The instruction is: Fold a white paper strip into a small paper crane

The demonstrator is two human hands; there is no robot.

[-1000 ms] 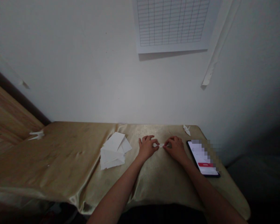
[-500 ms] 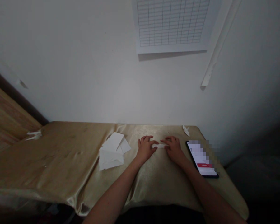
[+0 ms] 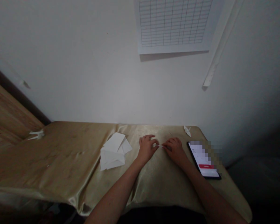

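Note:
Both hands meet over the middle of the cloth-covered table, with a small narrow strip of white paper [image 3: 160, 145] between them. My left hand [image 3: 147, 147] pinches the strip's left end between thumb and forefinger, its other fingers loosely raised. At the right end, my right hand [image 3: 174, 147] grips the paper with thumb and curled fingers. Most of the strip is hidden by the fingertips. Left of my left hand lies a loose pile of white paper pieces [image 3: 114, 152].
A phone [image 3: 206, 168] with a lit screen lies right of my right hand. Behind it is a small folded white paper piece [image 3: 187, 131]. More white paper scraps [image 3: 37, 134] sit at the far left. The gold tablecloth [image 3: 65, 155] has raised folds; a wall [image 3: 84, 77] stands behind.
The fingers of my right hand have drawn in and closed on the paper. The strip looks narrower and slightly lifted. The view has shifted a little.

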